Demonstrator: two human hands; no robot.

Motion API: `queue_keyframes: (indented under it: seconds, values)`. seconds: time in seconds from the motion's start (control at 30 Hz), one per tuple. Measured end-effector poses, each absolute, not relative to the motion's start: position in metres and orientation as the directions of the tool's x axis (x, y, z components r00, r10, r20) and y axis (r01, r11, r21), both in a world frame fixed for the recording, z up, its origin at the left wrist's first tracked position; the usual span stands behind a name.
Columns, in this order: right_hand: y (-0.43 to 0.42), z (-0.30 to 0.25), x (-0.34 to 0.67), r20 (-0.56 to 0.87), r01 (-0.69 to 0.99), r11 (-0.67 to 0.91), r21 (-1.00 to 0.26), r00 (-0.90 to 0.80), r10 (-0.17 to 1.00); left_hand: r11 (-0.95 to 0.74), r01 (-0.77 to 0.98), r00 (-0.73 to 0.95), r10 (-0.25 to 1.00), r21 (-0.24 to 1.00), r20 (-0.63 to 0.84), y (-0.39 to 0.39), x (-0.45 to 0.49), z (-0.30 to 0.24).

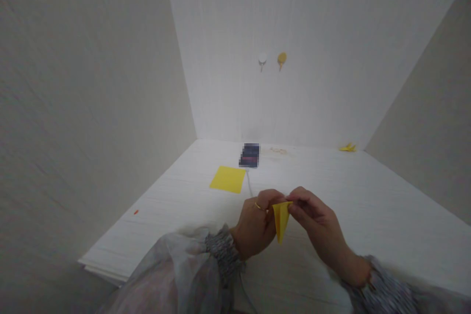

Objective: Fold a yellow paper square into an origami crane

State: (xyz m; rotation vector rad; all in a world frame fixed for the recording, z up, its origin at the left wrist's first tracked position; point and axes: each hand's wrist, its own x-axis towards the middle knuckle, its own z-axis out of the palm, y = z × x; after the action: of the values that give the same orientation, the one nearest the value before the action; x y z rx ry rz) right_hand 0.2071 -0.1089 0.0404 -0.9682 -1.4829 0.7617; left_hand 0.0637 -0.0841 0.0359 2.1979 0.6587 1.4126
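Observation:
Between my two hands is a piece of folded yellow paper, its narrow point hanging downward. My left hand, with a ring on one finger, is closed on the paper's left side. Thumb and fingertips of my right hand pinch its upper right corner. The fingertips of both hands nearly meet at the top edge, and some of them are hidden behind the paper. Farther back on the white table lies a flat square sheet of yellow paper.
A blurred-out dark phone-like device with a pale cable lies near the back wall. A small folded yellow paper shape sits in the back right corner. Two hooks are on the wall. An orange scrap lies at left.

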Motion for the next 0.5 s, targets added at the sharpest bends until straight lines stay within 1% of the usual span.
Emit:
queue_keyframes:
  seconds: [0.1,0.17,0.23,0.27,0.3,0.33,0.4,0.47,0.5]
  values:
    - [-0.108,0.04,0.211,0.461,0.136,0.454,-0.881,0.026,0.887,-0.657,0.056,0.391,0.707,0.752,0.589,-0.083,0.065,0.028]
    - [-0.108,0.038,0.213,0.479,0.141,0.469,-0.872,0.049,0.876,-0.526,-0.063,0.416,0.759,0.848,0.501,-0.083,0.066,0.026]
    - [-0.108,0.036,0.215,0.497,0.163,0.481,-0.862,0.079,0.864,-0.391,-0.202,0.437,0.785,0.898,0.44,-0.084,0.069,0.026]
    - [-0.108,0.035,0.216,0.505,0.177,0.484,-0.857,0.096,0.858,-0.344,-0.24,0.449,0.79,0.908,0.418,-0.084,0.07,0.027]
    - [-0.108,0.035,0.217,0.513,0.193,0.488,-0.852,0.112,0.851,-0.32,-0.237,0.462,0.793,0.917,0.396,-0.083,0.071,0.028]
    - [-0.107,0.034,0.218,0.522,0.209,0.492,-0.845,0.123,0.844,-0.326,-0.199,0.47,0.796,0.924,0.382,-0.083,0.071,0.028]
    - [-0.107,0.034,0.22,0.549,0.244,0.51,-0.825,0.124,0.827,-0.396,-0.079,0.463,0.798,0.915,0.385,-0.081,0.072,0.029]
    - [-0.107,0.034,0.222,0.591,0.306,0.542,-0.782,0.091,0.801,-0.484,-0.001,0.437,0.787,0.875,0.436,-0.079,0.071,0.029]
    - [-0.108,0.034,0.224,0.622,0.348,0.567,-0.747,0.062,0.781,-0.526,0.008,0.429,0.77,0.85,0.472,-0.077,0.07,0.029]
